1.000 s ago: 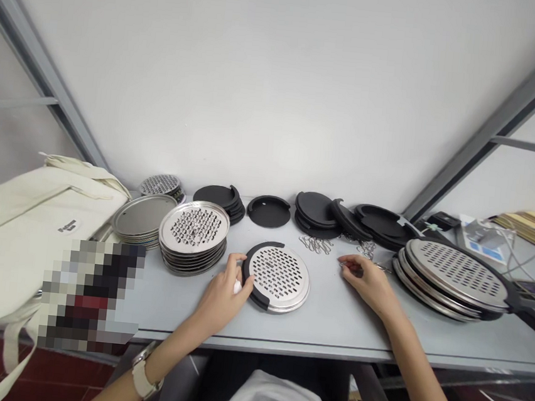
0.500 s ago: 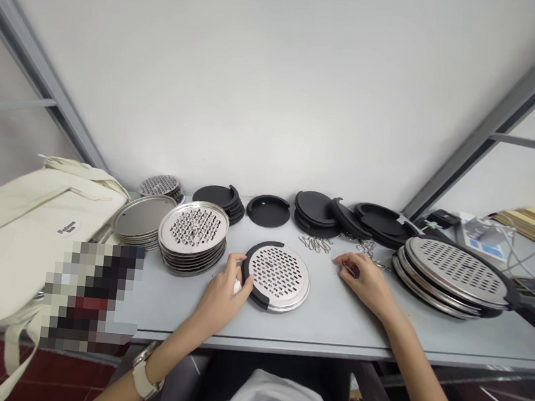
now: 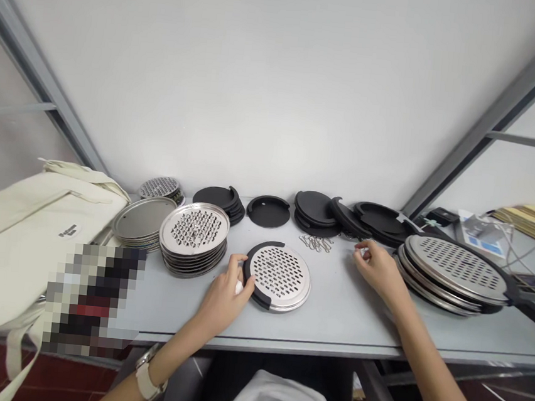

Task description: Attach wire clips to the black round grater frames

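A round metal grater disc (image 3: 280, 274) with a black rim piece around its left side lies flat on the grey table (image 3: 333, 308). My left hand (image 3: 229, 291) touches that rim with thumb and finger, and a small white item shows under its fingers. Off to the right, my right hand (image 3: 373, 264) hovers by the wire hooks, its fingers bent together; what they hold, if anything, is too small to tell. A loose pile of wire hooks (image 3: 316, 243) lies to the left of that hand.
Stacks of metal grater discs (image 3: 194, 230) and plain discs (image 3: 143, 219) stand at the left, beside a cream bag (image 3: 23, 227). Black round parts (image 3: 316, 209) line the wall. More grater discs (image 3: 457, 266) are piled at the right.
My right hand has moved right and slightly back, towards the hooks near the black parts. My left hand stays at the disc's rim.
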`<state>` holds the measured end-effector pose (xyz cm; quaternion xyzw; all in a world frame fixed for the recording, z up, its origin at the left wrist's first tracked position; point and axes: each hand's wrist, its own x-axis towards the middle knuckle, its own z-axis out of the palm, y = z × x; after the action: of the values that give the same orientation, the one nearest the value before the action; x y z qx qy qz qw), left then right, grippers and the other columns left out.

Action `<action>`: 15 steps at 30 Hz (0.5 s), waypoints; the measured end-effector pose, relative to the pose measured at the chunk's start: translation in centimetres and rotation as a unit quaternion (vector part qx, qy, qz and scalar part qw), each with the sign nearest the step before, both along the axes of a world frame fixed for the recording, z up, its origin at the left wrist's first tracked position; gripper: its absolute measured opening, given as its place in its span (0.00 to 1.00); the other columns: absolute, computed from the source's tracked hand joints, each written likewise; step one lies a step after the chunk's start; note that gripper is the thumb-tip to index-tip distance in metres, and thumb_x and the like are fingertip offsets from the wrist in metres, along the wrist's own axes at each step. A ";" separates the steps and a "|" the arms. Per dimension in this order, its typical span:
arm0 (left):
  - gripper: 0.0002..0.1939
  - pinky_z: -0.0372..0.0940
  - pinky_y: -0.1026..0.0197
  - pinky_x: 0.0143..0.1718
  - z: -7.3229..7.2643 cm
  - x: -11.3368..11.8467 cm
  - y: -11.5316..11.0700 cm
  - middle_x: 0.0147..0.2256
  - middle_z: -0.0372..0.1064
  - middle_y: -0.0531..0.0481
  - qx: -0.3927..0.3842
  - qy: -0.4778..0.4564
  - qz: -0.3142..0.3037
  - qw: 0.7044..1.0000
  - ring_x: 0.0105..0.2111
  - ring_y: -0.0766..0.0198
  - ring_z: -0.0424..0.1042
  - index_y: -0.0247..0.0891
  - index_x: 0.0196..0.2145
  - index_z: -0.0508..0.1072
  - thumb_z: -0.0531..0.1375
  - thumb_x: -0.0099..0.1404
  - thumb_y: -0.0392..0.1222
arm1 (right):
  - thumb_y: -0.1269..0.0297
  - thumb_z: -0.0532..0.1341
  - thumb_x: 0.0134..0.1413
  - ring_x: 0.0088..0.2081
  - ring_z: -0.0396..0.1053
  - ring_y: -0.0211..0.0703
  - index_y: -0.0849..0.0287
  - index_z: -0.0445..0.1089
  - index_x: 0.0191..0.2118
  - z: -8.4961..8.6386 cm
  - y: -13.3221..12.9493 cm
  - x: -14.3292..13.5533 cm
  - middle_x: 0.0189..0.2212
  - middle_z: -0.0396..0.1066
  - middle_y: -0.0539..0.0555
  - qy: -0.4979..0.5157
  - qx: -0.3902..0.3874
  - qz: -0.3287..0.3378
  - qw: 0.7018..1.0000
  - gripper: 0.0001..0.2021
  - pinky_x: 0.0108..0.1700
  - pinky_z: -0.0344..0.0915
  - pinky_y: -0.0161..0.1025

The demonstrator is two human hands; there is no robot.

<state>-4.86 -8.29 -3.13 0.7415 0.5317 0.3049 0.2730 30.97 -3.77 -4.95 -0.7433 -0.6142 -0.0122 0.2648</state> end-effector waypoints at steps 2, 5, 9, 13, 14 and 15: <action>0.16 0.60 0.61 0.32 0.0 0.0 0.0 0.26 0.60 0.56 0.001 -0.004 -0.001 1.000 0.25 0.63 0.65 0.40 0.51 0.55 0.50 0.67 0.46 | 0.59 0.56 0.48 0.30 0.68 0.49 0.63 0.66 0.42 0.0 0.8 0.7 0.25 0.69 0.57 -0.031 -0.047 -0.021 0.998 0.16 0.33 0.61 0.40; 0.16 0.60 0.61 0.32 0.0 0.0 0.0 0.25 0.59 0.57 0.003 -0.005 0.000 1.000 0.25 0.62 0.65 0.39 0.51 0.55 0.50 0.67 0.45 | 0.62 0.56 0.49 0.30 0.69 0.50 0.62 0.66 0.39 -0.5 1.6 1.2 0.26 0.70 0.58 -0.048 -0.067 -0.037 0.996 0.12 0.31 0.60 0.39; 0.16 0.59 0.61 0.31 0.0 0.0 0.0 0.26 0.61 0.56 0.007 -0.002 0.000 1.000 0.25 0.62 0.66 0.40 0.50 0.56 0.50 0.66 0.45 | 0.66 0.54 0.48 0.28 0.69 0.47 0.59 0.66 0.33 -1.3 1.5 0.9 0.24 0.70 0.56 -0.035 -0.052 -0.017 0.998 0.06 0.30 0.60 0.38; 0.16 0.59 0.62 0.31 0.0 0.0 0.0 0.25 0.60 0.56 0.009 -0.003 0.003 1.000 0.25 0.63 0.65 0.40 0.50 0.57 0.50 0.66 0.45 | 0.64 0.55 0.47 0.28 0.70 0.47 0.58 0.65 0.31 -1.1 1.1 0.5 0.25 0.71 0.56 -0.012 -0.047 -0.003 0.999 0.05 0.30 0.60 0.38; 0.16 0.59 0.62 0.31 0.0 0.0 0.0 0.24 0.60 0.57 0.010 -0.004 0.003 1.000 0.24 0.63 0.65 0.40 0.50 0.57 0.50 0.66 0.45 | 0.64 0.55 0.47 0.28 0.70 0.48 0.59 0.66 0.33 -0.9 1.0 0.4 0.26 0.71 0.56 -0.013 -0.044 -0.014 0.999 0.07 0.30 0.60 0.38; 0.16 0.59 0.62 0.31 0.0 0.0 0.0 0.24 0.60 0.56 0.011 -0.005 0.003 1.000 0.24 0.63 0.65 0.40 0.50 0.57 0.50 0.66 0.45 | 0.63 0.55 0.48 0.29 0.70 0.48 0.59 0.66 0.36 -0.8 0.9 0.4 0.26 0.72 0.56 -0.021 -0.040 -0.034 0.998 0.09 0.30 0.60 0.39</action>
<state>-4.84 -8.28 -3.11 0.7416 0.5290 0.3152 0.2662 31.37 -2.90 -5.71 -0.7732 -0.5943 -0.0121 0.2210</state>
